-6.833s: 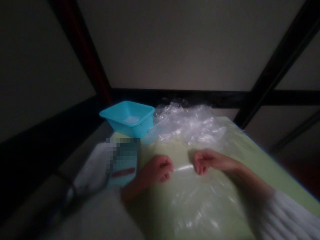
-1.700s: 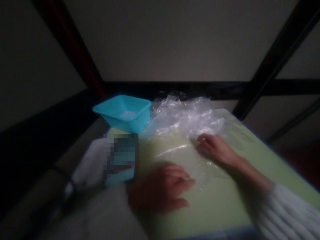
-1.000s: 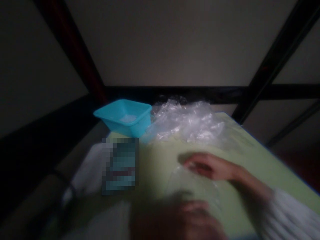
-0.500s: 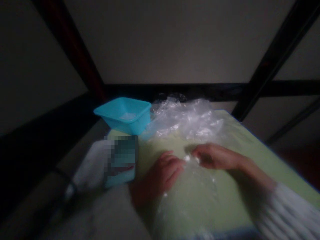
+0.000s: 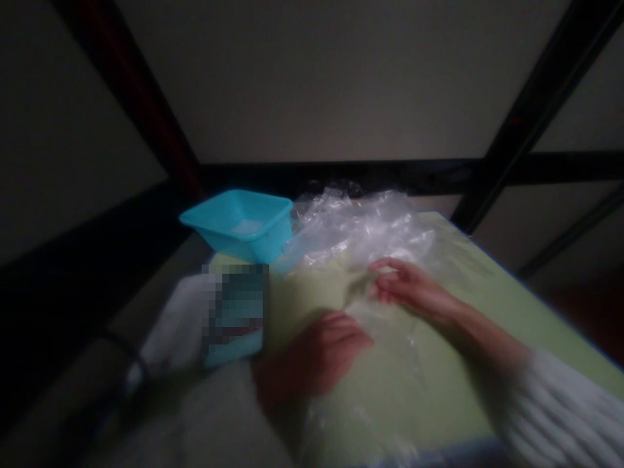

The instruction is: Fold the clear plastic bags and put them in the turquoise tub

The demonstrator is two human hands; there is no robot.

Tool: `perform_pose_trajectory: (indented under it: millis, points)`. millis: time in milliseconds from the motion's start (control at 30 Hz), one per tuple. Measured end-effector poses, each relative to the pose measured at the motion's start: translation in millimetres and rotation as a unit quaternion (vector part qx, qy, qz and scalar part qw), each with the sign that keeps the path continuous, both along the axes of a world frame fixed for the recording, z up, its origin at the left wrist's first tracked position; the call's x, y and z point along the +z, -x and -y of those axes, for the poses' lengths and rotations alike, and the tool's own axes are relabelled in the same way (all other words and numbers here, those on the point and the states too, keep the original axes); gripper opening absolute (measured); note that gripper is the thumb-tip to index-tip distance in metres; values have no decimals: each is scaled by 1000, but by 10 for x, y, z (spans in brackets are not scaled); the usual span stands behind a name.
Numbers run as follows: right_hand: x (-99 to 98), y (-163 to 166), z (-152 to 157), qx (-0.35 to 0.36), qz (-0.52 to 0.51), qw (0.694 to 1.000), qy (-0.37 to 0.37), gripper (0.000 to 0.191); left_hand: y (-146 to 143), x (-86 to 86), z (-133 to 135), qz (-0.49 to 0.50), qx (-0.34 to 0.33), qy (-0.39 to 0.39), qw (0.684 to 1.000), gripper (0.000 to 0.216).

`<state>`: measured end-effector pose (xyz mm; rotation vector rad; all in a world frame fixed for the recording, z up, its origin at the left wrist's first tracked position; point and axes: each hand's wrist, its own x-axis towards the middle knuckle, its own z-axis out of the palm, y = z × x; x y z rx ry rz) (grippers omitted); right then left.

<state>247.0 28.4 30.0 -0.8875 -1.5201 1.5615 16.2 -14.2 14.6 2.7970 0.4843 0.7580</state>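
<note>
I see dimly, darkest at the left and along the edges. Glare flecks the crumpled plastic (image 5: 363, 227) on the far side; soft shadows fall beside my left grip (image 5: 324, 351) and right grip (image 5: 402, 286), both hazy. A pixelated patch (image 5: 236, 299) sits left.

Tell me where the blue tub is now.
In the head view, the blue tub sits at the far left corner of the green table, left of the heaped clear plastic and beyond the left hand.
</note>
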Motion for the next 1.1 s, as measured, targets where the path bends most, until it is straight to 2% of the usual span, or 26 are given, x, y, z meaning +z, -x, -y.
perform_pose_trajectory:
  millis: [67,133,167,233,300,367,467,533,600,700,767,1100]
  points:
    - [35,32,13,7,-82,995,59,35,-5,19,-7,-9,23,4,1000,26]
    - [82,33,26,9,-106,993,59,40,-9,31,-23,-27,69,18,997,27]
    - [103,18,28,-2,-87,995,40,40,-9,29,-33,-35,97,26,994,29]
    - [127,-34,23,-38,-3,999,-15,37,-9,4,-56,-44,155,39,986,32]
    - [130,-97,13,-77,103,988,-79,31,-6,-45,-76,-45,201,46,978,35]
    - [121,-144,6,-103,203,963,-143,28,-2,-96,-89,-39,228,50,972,38]
    - [106,-158,13,-116,330,913,-211,29,6,-123,-88,4,235,41,971,36]
    - [96,-143,23,-109,386,886,-231,32,13,-92,-69,36,212,32,976,29]
    - [81,-127,29,-99,420,868,-247,34,17,-36,-30,46,146,28,988,23]
    - [51,-122,27,-76,438,854,-270,35,2,47,66,27,25,36,999,20]
    - [30,-128,20,-55,439,851,-284,36,-24,75,141,10,-27,45,999,21]
    - [-45,-66,10,29,405,842,-354,39,-144,80,282,-70,-151,49,985,35]
